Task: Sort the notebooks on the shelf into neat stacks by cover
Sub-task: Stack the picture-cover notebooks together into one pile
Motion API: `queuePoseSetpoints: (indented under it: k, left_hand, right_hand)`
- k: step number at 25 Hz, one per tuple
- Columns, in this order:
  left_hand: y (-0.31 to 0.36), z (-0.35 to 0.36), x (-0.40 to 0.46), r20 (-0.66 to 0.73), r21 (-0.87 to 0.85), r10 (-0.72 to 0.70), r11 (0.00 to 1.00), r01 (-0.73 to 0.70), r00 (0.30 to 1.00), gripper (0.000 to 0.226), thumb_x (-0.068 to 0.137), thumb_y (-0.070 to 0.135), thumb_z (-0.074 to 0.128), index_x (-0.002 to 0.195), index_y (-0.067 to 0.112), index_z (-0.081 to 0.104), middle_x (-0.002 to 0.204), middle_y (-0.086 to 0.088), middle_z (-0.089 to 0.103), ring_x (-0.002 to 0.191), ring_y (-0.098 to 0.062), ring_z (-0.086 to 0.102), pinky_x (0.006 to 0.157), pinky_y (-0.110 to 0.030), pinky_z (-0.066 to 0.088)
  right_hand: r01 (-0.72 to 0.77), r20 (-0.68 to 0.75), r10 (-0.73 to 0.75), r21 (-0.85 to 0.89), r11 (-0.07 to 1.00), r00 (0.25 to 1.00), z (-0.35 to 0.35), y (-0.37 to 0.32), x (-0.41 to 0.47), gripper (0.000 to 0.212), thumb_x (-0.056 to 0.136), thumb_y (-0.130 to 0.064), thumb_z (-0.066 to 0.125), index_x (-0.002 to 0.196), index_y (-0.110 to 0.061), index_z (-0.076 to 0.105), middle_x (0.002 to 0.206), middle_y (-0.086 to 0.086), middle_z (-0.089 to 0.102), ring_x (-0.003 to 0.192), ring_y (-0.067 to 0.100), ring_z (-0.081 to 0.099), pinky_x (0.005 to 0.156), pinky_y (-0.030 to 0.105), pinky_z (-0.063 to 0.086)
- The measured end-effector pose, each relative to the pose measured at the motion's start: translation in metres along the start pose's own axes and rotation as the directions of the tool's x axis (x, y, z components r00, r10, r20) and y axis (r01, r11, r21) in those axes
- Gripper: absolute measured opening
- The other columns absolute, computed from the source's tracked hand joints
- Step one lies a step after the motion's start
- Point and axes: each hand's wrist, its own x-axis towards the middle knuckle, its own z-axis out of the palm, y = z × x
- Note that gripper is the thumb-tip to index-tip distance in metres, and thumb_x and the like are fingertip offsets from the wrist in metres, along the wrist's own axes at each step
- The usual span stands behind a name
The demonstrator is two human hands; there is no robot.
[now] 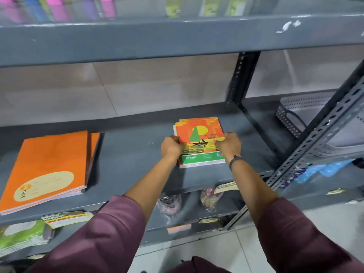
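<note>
A small stack of notebooks with a sailboat-and-sunset cover (pixel 199 133) lies on the grey middle shelf (pixel 134 154), right of centre. My left hand (pixel 171 147) grips the stack's left edge and my right hand (pixel 228 143) grips its right edge, fingers curled over the top cover. Lower notebooks stick out a little at the back and left. Far to the left lies a separate stack of larger plain orange notebooks (pixel 49 166) with a cream label, slightly fanned at the back.
A slotted metal upright (pixel 319 133) crosses the right side. Behind it a grey perforated basket (pixel 295 115) sits on the neighbouring shelf. The upper shelf edge (pixel 177 42) hangs overhead with coloured items. Packets and a green pack (pixel 21 237) fill the lower shelf.
</note>
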Motion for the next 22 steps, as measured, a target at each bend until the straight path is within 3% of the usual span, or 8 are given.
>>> queuePoseSetpoints:
  k: [3,7,11,13,16,18,20,22]
  left_hand:
    - [-0.001,0.0,0.0,-0.036,-0.047,-0.007,0.999,0.005,0.999,0.007,0.082,0.018,0.061,0.079,0.012,0.063,0.094,-0.011,0.065,0.094,-0.029,0.061,0.086,-0.038,0.05]
    - [0.004,-0.001,0.017,0.103,-0.367,-0.207,0.901,0.231,0.973,0.054,0.089,0.048,0.043,0.122,0.006,0.05,0.118,-0.011,0.063,0.107,-0.031,0.06,0.1,-0.045,0.046]
    - [0.014,0.001,0.026,0.272,-0.477,-0.243,0.806,0.35,0.931,0.062,0.089,0.06,0.021,0.085,0.012,0.06,0.061,-0.004,0.074,0.075,-0.024,0.064,0.085,-0.041,0.048]
    - [0.019,0.003,0.027,0.278,-0.473,-0.244,0.807,0.354,0.929,0.06,0.089,0.06,0.019,0.074,0.017,0.057,0.056,-0.003,0.071,0.071,-0.023,0.062,0.085,-0.043,0.048]
    - [0.02,0.004,0.029,0.28,-0.46,-0.256,0.81,0.363,0.925,0.059,0.089,0.06,0.021,0.075,0.016,0.057,0.081,-0.009,0.066,0.073,-0.026,0.063,0.092,-0.045,0.048]
    - [0.019,0.005,0.029,0.305,-0.443,-0.249,0.818,0.368,0.919,0.058,0.09,0.059,0.022,0.075,0.016,0.057,0.091,-0.011,0.066,0.072,-0.026,0.062,0.088,-0.044,0.049]
    - [0.021,0.004,0.028,0.324,-0.419,-0.237,0.832,0.364,0.916,0.057,0.09,0.058,0.022,0.076,0.015,0.057,0.109,-0.016,0.066,0.072,-0.026,0.062,0.084,-0.042,0.049]
    - [0.021,0.002,0.026,0.35,-0.426,-0.221,0.828,0.365,0.91,0.06,0.089,0.06,0.02,0.083,0.014,0.059,0.124,-0.016,0.061,0.077,-0.026,0.063,0.087,-0.041,0.047]
  right_hand:
    - [0.008,0.001,-0.008,0.075,0.997,1.0,-0.009,0.001,0.003,0.024,0.082,-0.019,0.068,0.099,-0.003,0.067,0.103,0.014,0.069,0.102,0.03,0.062,0.086,0.038,0.05]
    - [-0.136,0.15,0.079,0.42,0.897,0.986,-0.026,-0.014,0.023,0.033,0.095,-0.026,0.049,0.064,-0.019,0.041,0.063,0.0,0.043,0.063,0.02,0.045,0.056,0.026,0.035]
    - [-0.24,0.353,0.082,0.433,0.869,0.932,-0.017,-0.02,0.051,0.045,0.098,-0.044,0.032,0.087,-0.01,0.06,0.098,0.013,0.065,0.097,0.028,0.066,0.094,0.036,0.05]
    - [-0.236,0.397,0.08,0.362,0.902,0.914,-0.006,-0.016,0.066,0.057,0.094,-0.054,0.031,0.1,-0.007,0.063,0.108,0.017,0.066,0.107,0.034,0.064,0.101,0.045,0.048]
    - [-0.134,0.374,0.028,0.259,0.956,0.927,0.037,0.058,0.176,0.052,0.053,-0.093,0.042,0.078,-0.047,0.048,0.093,-0.008,0.056,0.111,0.021,0.056,0.107,0.053,0.039]
    - [-0.141,0.397,0.02,0.276,0.951,0.917,0.08,0.104,0.247,0.069,0.018,-0.101,0.04,0.064,-0.05,0.037,0.083,-0.018,0.044,0.111,0.016,0.046,0.11,0.059,0.03]
    - [-0.208,0.443,0.035,0.347,0.914,0.896,0.062,0.088,0.214,0.063,0.029,-0.1,0.042,0.066,-0.048,0.042,0.091,-0.015,0.052,0.118,0.021,0.053,0.108,0.057,0.035]
    - [-0.248,0.509,0.011,0.399,0.883,0.861,0.006,0.031,0.101,0.045,0.074,-0.079,0.04,0.079,-0.037,0.055,0.098,0.0,0.066,0.106,0.029,0.064,0.1,0.048,0.046]
